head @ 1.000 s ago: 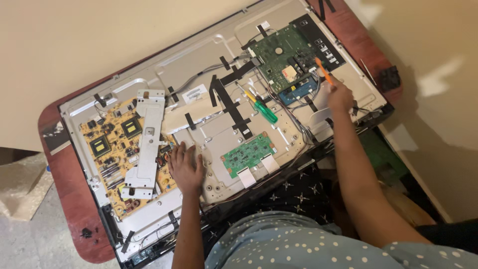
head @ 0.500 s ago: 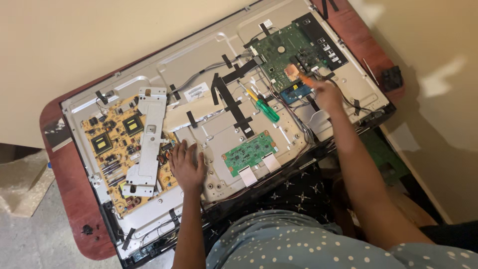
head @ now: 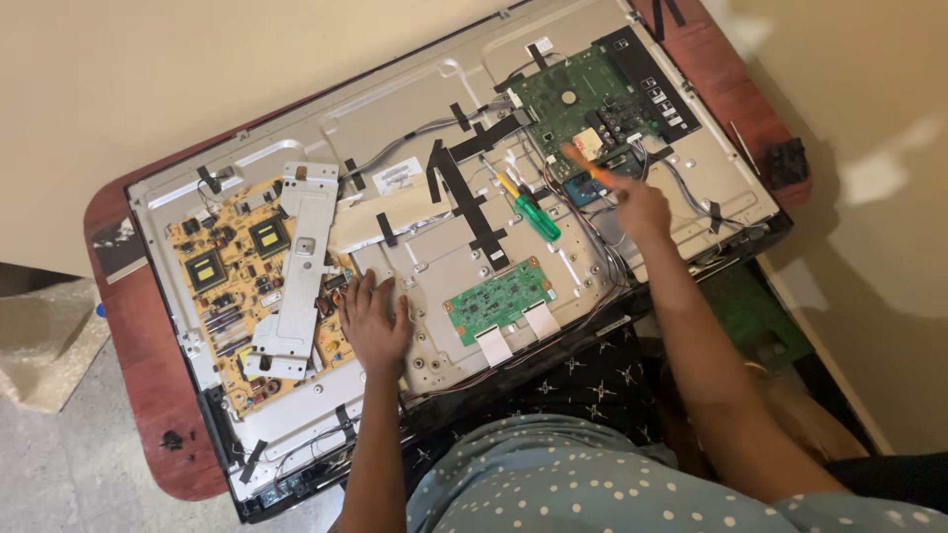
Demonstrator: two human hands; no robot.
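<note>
Left hand (head: pixel 373 324): fingers spread, brace the panel (head: pixel 434 138) | Right hand (head: pixel 637 202): fingers pinching orange screwdriver (head: pixel 583 166); hold it upright on green board (head: pixel 578 94).

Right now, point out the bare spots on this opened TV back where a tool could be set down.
Bare metal lies between the left hand and the small green board, and along the top edge above the black tape strips. It is crowded around the large green board, where the right hand holds an orange screwdriver, and over the yellow board.

Matt grey sheet-metal chassis (head: pixel 553 89), glossy reddish wooden table (head: pixel 138 395), green plastic-handled screwdriver (head: pixel 536 218), dotted cloth garment (head: pixel 592 484)
</note>
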